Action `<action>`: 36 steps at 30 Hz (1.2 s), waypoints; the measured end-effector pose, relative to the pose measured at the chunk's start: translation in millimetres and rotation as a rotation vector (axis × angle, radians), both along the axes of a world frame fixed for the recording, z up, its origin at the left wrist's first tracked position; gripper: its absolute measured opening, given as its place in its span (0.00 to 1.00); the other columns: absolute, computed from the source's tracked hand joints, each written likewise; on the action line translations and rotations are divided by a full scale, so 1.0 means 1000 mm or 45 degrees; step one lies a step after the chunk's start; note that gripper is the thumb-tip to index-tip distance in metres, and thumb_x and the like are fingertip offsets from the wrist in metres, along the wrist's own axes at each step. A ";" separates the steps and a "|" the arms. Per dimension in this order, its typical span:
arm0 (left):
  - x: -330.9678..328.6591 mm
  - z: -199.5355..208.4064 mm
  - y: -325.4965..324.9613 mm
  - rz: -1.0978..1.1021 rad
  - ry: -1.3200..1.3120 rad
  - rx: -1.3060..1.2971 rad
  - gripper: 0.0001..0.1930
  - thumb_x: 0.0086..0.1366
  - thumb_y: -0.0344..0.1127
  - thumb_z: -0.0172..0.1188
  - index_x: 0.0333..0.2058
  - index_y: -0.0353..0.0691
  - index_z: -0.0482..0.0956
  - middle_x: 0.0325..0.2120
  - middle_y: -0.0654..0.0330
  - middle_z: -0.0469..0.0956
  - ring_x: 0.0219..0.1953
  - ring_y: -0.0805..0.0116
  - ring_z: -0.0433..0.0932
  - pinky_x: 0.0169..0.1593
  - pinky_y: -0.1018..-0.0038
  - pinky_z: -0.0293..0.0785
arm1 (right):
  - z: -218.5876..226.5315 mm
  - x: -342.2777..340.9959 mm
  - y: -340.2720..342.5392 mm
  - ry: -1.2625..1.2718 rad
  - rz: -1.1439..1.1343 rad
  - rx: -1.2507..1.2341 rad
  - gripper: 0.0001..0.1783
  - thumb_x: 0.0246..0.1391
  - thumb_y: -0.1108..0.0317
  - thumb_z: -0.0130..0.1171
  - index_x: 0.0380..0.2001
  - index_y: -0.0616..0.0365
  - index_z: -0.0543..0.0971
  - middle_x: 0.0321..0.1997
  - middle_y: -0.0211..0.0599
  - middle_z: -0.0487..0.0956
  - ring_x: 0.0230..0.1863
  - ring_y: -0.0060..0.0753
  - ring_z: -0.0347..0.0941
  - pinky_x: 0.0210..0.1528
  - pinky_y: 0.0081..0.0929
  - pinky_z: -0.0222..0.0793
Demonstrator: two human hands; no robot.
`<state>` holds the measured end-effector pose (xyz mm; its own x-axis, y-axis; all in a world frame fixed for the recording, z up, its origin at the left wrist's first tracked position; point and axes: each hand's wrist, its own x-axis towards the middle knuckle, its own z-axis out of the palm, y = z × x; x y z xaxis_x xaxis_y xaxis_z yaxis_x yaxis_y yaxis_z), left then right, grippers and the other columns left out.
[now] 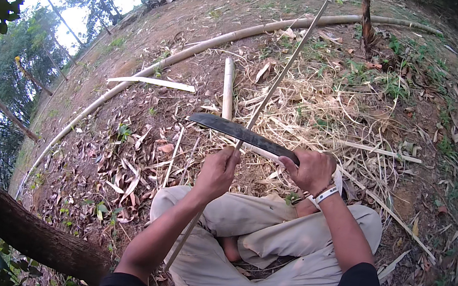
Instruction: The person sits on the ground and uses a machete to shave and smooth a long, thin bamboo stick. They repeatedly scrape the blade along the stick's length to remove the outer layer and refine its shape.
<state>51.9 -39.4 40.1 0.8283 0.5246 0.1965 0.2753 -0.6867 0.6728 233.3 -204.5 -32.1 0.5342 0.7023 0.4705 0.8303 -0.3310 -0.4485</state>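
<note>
My left hand is closed round a long thin bamboo strip, which slants from beside my left thigh up to the far ground. In my right hand is the handle of a machete, its broad dark blade pointing left. The blade crosses the strip just above my left fist and appears to touch it. My fingers hide most of the machete's handle. Both hands are over my crossed legs in light trousers.
A long bamboo pole curves across the ground ahead. A short bamboo piece and a flat split piece lie before it. Pale shavings are heaped ahead right. A thick trunk stands close at my left.
</note>
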 end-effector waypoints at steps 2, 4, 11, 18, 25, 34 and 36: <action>-0.004 -0.001 -0.002 0.021 0.016 -0.033 0.17 0.71 0.39 0.49 0.29 0.32 0.76 0.15 0.53 0.71 0.18 0.64 0.69 0.26 0.66 0.64 | -0.006 0.006 0.003 -0.088 -0.003 -0.035 0.36 0.57 0.32 0.46 0.18 0.55 0.75 0.14 0.45 0.74 0.18 0.50 0.74 0.23 0.44 0.67; -0.009 0.000 -0.002 0.030 0.044 -0.008 0.17 0.71 0.39 0.49 0.29 0.32 0.75 0.15 0.54 0.71 0.18 0.65 0.69 0.26 0.66 0.64 | -0.010 0.010 0.006 -0.126 -0.029 0.026 0.36 0.57 0.31 0.46 0.17 0.55 0.75 0.13 0.45 0.74 0.17 0.48 0.75 0.22 0.42 0.68; -0.020 -0.001 -0.002 0.095 0.082 -0.130 0.16 0.71 0.36 0.48 0.28 0.30 0.74 0.16 0.49 0.72 0.19 0.56 0.72 0.28 0.63 0.67 | 0.000 -0.014 0.011 0.000 -0.050 -0.146 0.36 0.59 0.32 0.44 0.19 0.55 0.76 0.13 0.45 0.75 0.18 0.48 0.76 0.21 0.42 0.68; -0.012 -0.016 -0.016 0.103 0.201 -0.145 0.16 0.70 0.35 0.47 0.28 0.28 0.75 0.21 0.42 0.77 0.26 0.45 0.79 0.34 0.57 0.72 | -0.017 -0.007 0.014 -0.037 -0.109 -0.172 0.38 0.56 0.28 0.44 0.20 0.54 0.79 0.15 0.47 0.76 0.21 0.50 0.78 0.23 0.45 0.71; 0.013 -0.036 -0.008 0.158 0.173 -0.105 0.17 0.69 0.38 0.48 0.31 0.31 0.80 0.16 0.52 0.75 0.21 0.62 0.75 0.30 0.64 0.69 | -0.021 0.005 0.024 -0.148 -0.259 -0.217 0.38 0.57 0.29 0.42 0.22 0.54 0.79 0.15 0.44 0.77 0.18 0.47 0.77 0.20 0.43 0.70; 0.010 -0.053 -0.011 0.124 0.183 -0.225 0.17 0.69 0.37 0.48 0.30 0.31 0.81 0.16 0.53 0.74 0.19 0.63 0.74 0.28 0.64 0.68 | -0.018 -0.019 0.020 -0.034 -0.024 -0.308 0.38 0.58 0.30 0.42 0.25 0.56 0.80 0.18 0.47 0.79 0.23 0.51 0.79 0.27 0.47 0.73; 0.009 -0.046 -0.022 0.083 0.280 -0.215 0.18 0.70 0.38 0.48 0.29 0.31 0.81 0.15 0.53 0.74 0.19 0.64 0.74 0.28 0.64 0.68 | -0.026 0.012 0.017 0.013 -0.212 -0.257 0.37 0.58 0.31 0.42 0.24 0.56 0.80 0.18 0.47 0.79 0.22 0.51 0.79 0.27 0.47 0.73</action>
<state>60.4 -61.2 -6.2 0.8049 0.5881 -0.0791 0.4673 -0.5461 0.6953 245.6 -187.4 -58.5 0.6545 0.6833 0.3235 0.7524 -0.5466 -0.3677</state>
